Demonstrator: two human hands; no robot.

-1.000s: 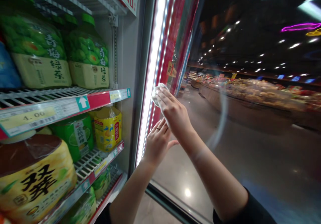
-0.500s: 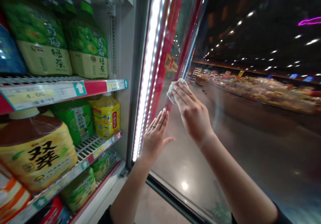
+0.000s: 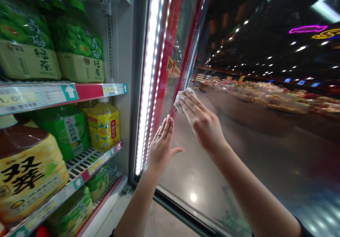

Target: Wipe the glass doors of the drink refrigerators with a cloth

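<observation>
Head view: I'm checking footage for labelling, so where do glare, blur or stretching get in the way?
Head view: the light strip is blown out to white; a glare spot shows low in the glass door; the goods display beyond looks smeared; the green bottle at the left edge looks stretched and soft; the left hand, right hand and pale cloth are fairly clear.

The left forearm [image 3: 138,203] slants from the near side toward the far right, and past its wrist [image 3: 152,173] the left hand [image 3: 161,146] lies flat, back showing, its fingers straight and close together, the thumb [image 3: 177,150] spread to the right. The right forearm [image 3: 248,184] reaches from the near right toward the far left. Just beyond and apart from the left, the right hand [image 3: 203,118] shows its back, fingers together and pointing far left, its thumb hidden.
</observation>
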